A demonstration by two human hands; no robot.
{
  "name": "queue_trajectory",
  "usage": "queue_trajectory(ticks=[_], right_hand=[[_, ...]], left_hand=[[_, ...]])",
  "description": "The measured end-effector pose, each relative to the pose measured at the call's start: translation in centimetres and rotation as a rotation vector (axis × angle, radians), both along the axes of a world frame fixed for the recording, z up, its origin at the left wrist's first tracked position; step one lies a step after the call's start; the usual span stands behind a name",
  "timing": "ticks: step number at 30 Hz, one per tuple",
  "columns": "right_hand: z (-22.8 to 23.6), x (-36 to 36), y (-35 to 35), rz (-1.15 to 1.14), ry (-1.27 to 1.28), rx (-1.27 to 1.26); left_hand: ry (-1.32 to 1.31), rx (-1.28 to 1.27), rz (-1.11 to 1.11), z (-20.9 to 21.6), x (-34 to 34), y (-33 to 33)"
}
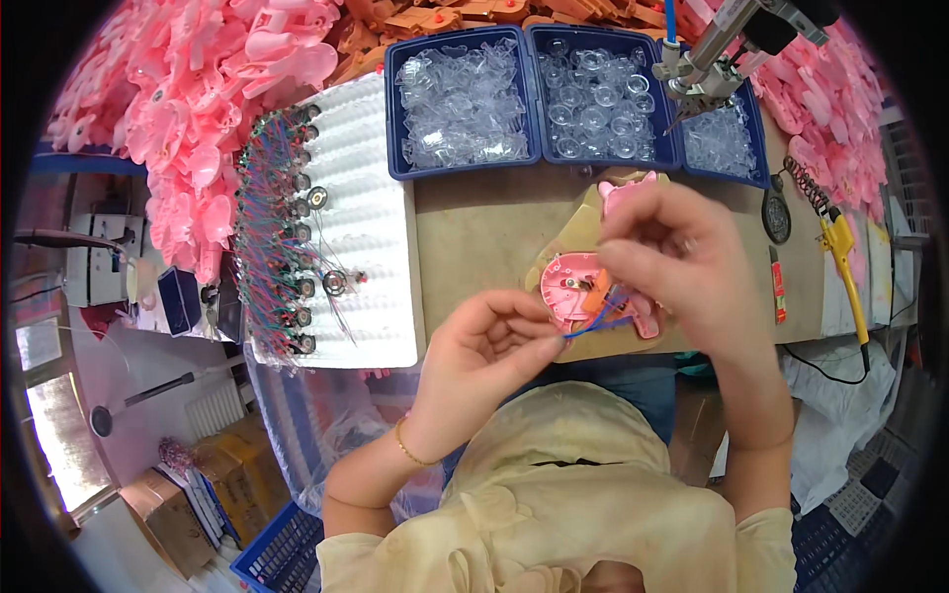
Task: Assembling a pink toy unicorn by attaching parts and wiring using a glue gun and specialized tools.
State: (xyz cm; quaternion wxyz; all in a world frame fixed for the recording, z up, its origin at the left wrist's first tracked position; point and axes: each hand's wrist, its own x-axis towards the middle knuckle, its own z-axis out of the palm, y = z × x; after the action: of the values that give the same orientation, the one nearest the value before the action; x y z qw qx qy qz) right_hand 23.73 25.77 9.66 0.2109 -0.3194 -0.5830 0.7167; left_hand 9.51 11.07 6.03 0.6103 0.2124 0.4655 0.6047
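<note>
A pink plastic toy shell (557, 296) lies open-side up on a tan, shaped holder (583, 232) in front of me. Inside it sit an orange part (596, 295) and a few small components. Blue wires (611, 314) run across the shell's lower right. My left hand (489, 341) is closed at the shell's lower left, thumb and forefinger pinching the end of a blue wire. Over the shell's right side, my right hand (672, 252) has its thumb and forefinger together. Its fingers hide whatever they pinch and part of the shell.
A white corrugated tray (371, 247) on the left carries several wired round speakers (333, 284). Blue bins (395, 128) of clear plastic parts stand behind. Pink shells (208, 109) are heaped at both sides. A metal machine head (707, 74) overhangs the back right, near a yellow soldering iron (840, 252).
</note>
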Motion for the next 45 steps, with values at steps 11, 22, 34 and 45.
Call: queue_trajectory(ticks=[11, 22, 34, 45], right_hand=[[-0.8, 1.6, -1.5, -0.269, 0.067, 0.538], [-0.2, -0.8, -2.4, -0.039, -0.055, -0.116], [-4.1, -0.1, -4.8, -0.195, 0.069, 0.391], [-2.3, -1.5, 1.0, 0.042, -0.19, 1.402]], left_hand=[[0.038, -0.011, 0.173, -0.4, -0.1, 0.3], [0.687, 0.133, 0.168, -0.6, 0.3, 0.2], [0.734, 0.154, 0.017, 0.4, -0.8, 0.7], [1.575, 0.277, 0.414, -1.6, -1.0, 2.2]])
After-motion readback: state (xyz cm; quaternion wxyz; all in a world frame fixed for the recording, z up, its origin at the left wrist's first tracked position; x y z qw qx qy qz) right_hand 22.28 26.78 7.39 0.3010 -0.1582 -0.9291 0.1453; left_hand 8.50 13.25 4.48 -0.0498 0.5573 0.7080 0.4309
